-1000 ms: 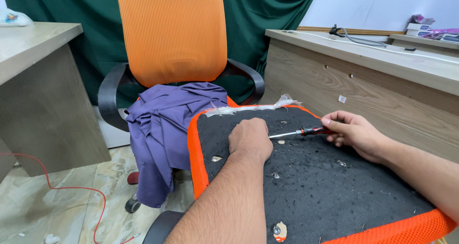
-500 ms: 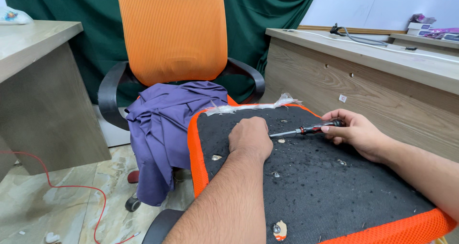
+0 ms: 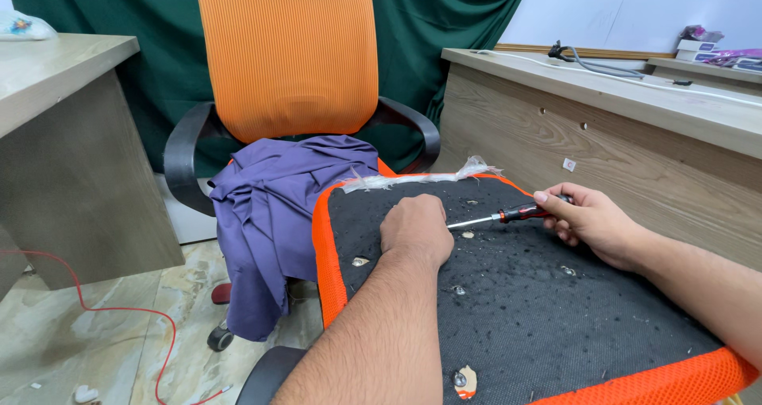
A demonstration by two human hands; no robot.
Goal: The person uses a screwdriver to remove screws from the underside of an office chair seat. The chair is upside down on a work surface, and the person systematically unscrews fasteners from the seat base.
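Observation:
An upturned chair seat (image 3: 540,318) lies before me, its underside covered in black fabric with an orange mesh border. My left hand (image 3: 414,230) rests as a closed fist on the fabric near the seat's far end. My right hand (image 3: 591,224) grips a screwdriver (image 3: 500,214) with a red and black handle; its metal shaft points left, and the tip is hidden behind my left fist. Small holes and screw spots dot the black fabric.
An orange mesh office chair (image 3: 286,55) with black armrests stands behind, a purple cloth (image 3: 278,198) draped over its seat. Wooden desks flank both sides, left (image 3: 63,135) and right (image 3: 635,119). A red wire (image 3: 119,314) runs across the tiled floor.
My right hand has turned the screwdriver handle slightly, and its fingers have shifted on the grip. My left fist has stayed in place.

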